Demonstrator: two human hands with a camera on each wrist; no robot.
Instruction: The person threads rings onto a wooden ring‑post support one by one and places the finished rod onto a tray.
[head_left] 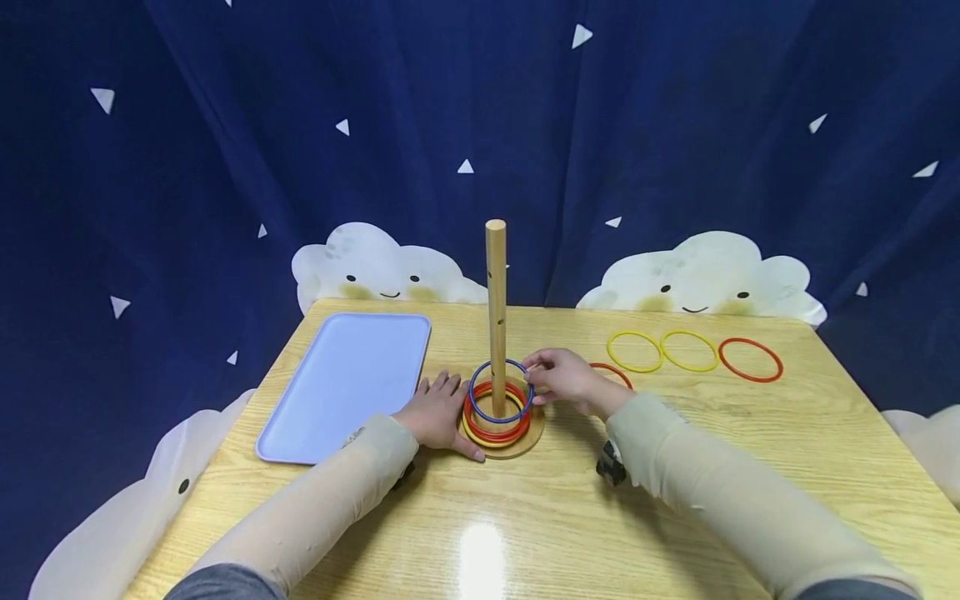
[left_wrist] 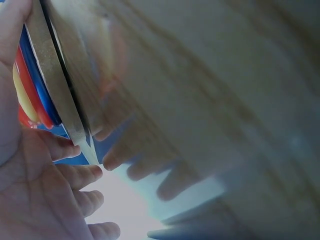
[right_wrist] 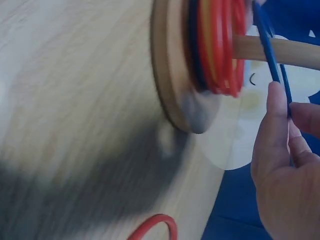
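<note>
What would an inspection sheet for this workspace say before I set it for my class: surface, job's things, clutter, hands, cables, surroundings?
Surface: wooden table, light grain, bright glare at the near edge.
Job's things: upright post on a round base; stacked rings in red, yellow and blue around it; two yellow rings and a red ring lie to the right, with another red ring partly hidden by the right arm.
Clutter: pale blue tray at the left.
Left hand: fingers spread beside the base.
Right hand: pinches a blue ring around the post, above the stack.
Cables: nothing seen.
Surroundings: dark blue curtain, white triangles, smiling clouds.
</note>
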